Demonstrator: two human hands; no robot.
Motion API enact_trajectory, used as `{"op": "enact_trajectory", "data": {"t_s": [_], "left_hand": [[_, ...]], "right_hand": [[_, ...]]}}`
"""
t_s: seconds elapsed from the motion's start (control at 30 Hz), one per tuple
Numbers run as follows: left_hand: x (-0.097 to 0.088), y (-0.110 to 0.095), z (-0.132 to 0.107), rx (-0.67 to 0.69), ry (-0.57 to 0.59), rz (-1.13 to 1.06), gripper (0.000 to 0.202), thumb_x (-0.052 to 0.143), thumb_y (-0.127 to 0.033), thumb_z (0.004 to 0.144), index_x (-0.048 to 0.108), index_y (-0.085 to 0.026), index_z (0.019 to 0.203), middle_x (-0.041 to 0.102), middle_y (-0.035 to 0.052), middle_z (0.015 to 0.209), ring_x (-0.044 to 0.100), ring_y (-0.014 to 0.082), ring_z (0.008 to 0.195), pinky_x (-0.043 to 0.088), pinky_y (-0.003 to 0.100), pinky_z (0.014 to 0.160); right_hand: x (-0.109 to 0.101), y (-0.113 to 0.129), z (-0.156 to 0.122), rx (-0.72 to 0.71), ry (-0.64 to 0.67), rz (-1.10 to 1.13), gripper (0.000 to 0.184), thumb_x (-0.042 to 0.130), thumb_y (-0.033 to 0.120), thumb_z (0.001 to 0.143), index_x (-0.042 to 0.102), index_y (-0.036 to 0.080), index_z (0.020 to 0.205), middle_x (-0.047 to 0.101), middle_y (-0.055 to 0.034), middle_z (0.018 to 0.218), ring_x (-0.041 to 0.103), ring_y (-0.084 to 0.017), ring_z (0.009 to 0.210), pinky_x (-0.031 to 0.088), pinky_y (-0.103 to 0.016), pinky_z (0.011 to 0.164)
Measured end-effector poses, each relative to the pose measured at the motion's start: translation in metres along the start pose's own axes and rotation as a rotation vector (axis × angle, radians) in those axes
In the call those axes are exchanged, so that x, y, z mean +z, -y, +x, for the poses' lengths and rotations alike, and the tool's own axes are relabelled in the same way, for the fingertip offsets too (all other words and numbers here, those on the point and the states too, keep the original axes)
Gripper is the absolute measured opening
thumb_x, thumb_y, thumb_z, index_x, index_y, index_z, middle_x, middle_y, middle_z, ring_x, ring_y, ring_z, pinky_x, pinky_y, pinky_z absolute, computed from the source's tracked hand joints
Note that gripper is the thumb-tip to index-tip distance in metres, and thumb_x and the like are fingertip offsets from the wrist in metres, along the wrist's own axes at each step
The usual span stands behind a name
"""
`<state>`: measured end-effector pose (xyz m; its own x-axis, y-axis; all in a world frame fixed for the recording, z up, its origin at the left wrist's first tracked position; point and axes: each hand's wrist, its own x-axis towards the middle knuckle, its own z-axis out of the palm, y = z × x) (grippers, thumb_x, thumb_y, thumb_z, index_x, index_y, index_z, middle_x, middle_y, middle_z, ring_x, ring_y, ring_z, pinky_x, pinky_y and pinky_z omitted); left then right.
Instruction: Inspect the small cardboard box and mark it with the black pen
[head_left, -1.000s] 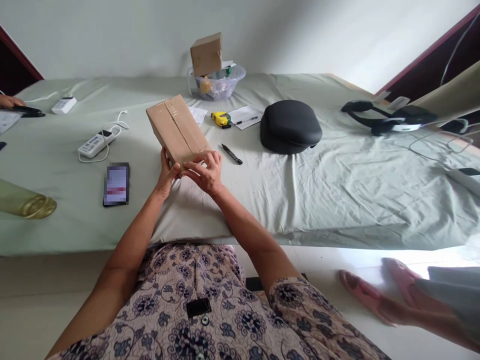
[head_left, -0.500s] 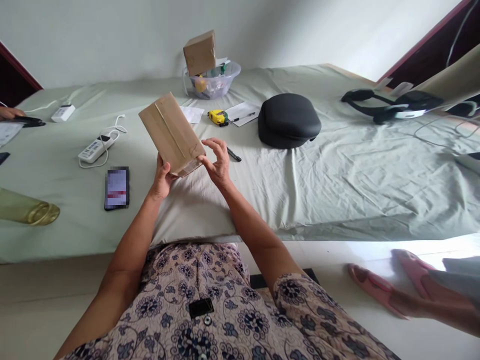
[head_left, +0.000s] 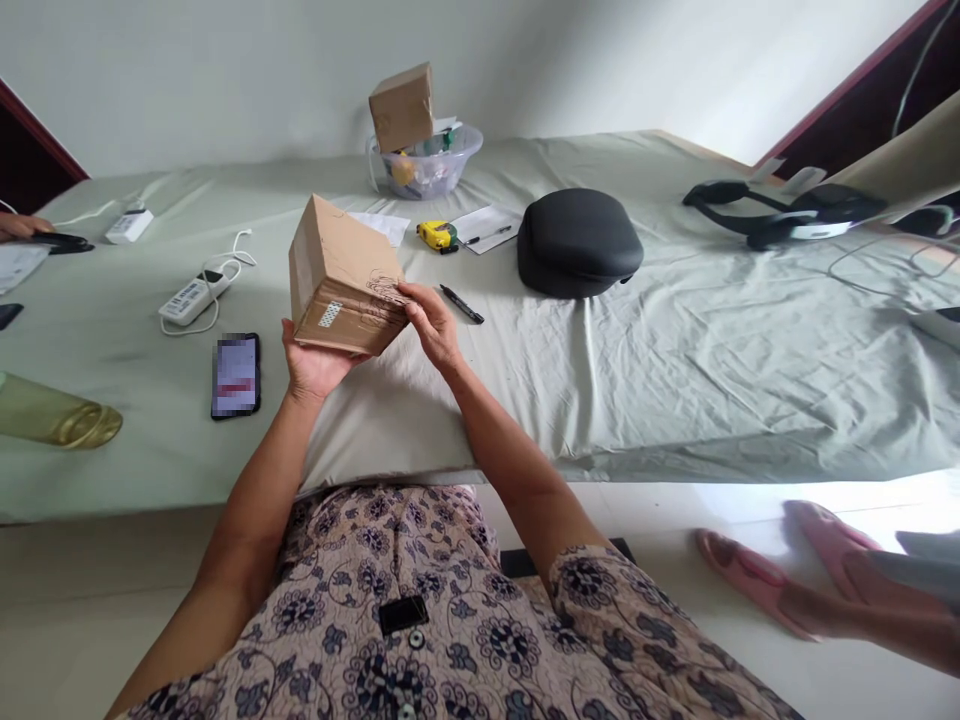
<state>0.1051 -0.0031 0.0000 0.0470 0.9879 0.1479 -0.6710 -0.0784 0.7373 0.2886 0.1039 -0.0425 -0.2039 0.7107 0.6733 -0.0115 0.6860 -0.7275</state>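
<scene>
I hold a brown cardboard box (head_left: 341,275) lifted above the table (head_left: 675,360), which is covered in a grey-green sheet. My left hand (head_left: 311,365) supports the box from underneath, palm up. My right hand (head_left: 429,320) grips its right near corner with the fingertips. The box is tilted so its taped end with a small white sticker faces me. A black pen (head_left: 462,304) lies on the sheet just right of my right hand, and a smartphone (head_left: 236,374) lies left of my left hand.
A black oval case (head_left: 579,243), yellow tape measure (head_left: 437,235), paper with a pen (head_left: 487,227), and a clear bowl (head_left: 429,165) bearing another box (head_left: 402,106) lie further back. A power strip (head_left: 192,292) and a yellowish bottle (head_left: 56,418) lie left. A headset (head_left: 780,218) sits right. Another person's feet (head_left: 780,570) show lower right.
The box has been lifted off the table and turned so that its end face points at me. My left hand shifted under it; my right hand moved to its right corner.
</scene>
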Motion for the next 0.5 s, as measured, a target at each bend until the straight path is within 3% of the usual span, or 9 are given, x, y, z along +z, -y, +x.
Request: {"op": "enact_trajectory", "data": {"t_s": [0.13,0.27,0.4,0.5], "left_hand": [[-0.004,0.0,0.0,-0.041,-0.034,-0.054,0.094,0.046,-0.09,0.08,0.057,-0.023,0.145,0.057,0.018,0.153,0.048,0.0445,0.144,0.056,0.06,0.098],[-0.022,0.005,0.007,-0.072,-0.088,-0.054,0.092,0.041,-0.09,0.083,0.06,-0.021,0.14,0.061,0.019,0.147,0.059,0.0422,0.134,0.061,0.055,0.089],[-0.05,0.014,0.02,0.005,-0.387,-0.025,0.07,0.047,-0.081,0.09,0.064,-0.026,0.13,0.071,0.0132,0.125,0.07,0.0342,0.116,0.064,0.048,0.085],[-0.063,0.018,0.026,0.084,-0.593,-0.006,0.064,0.05,-0.081,0.089,0.063,-0.03,0.126,0.071,0.0092,0.116,0.073,0.0288,0.105,0.064,0.043,0.082]], "right_hand": [[0.001,-0.001,-0.003,-0.03,0.062,0.055,0.057,0.054,0.072,0.094,0.066,0.033,0.133,0.065,-0.0085,0.133,0.063,-0.024,0.122,0.06,-0.043,0.1],[0.003,-0.005,-0.006,-0.005,0.067,0.018,0.064,0.066,0.073,0.086,0.064,0.034,0.136,0.059,-0.009,0.134,0.065,-0.021,0.11,0.064,-0.035,0.085],[0.009,-0.01,-0.007,0.015,-0.004,-0.034,0.06,0.067,0.074,0.084,0.068,0.032,0.128,0.062,-0.0054,0.113,0.066,-0.016,0.089,0.066,-0.032,0.08],[0.017,-0.013,-0.01,0.013,-0.034,-0.047,0.059,0.067,0.074,0.083,0.069,0.031,0.123,0.061,-0.0009,0.091,0.064,-0.015,0.08,0.066,-0.033,0.078]]}}
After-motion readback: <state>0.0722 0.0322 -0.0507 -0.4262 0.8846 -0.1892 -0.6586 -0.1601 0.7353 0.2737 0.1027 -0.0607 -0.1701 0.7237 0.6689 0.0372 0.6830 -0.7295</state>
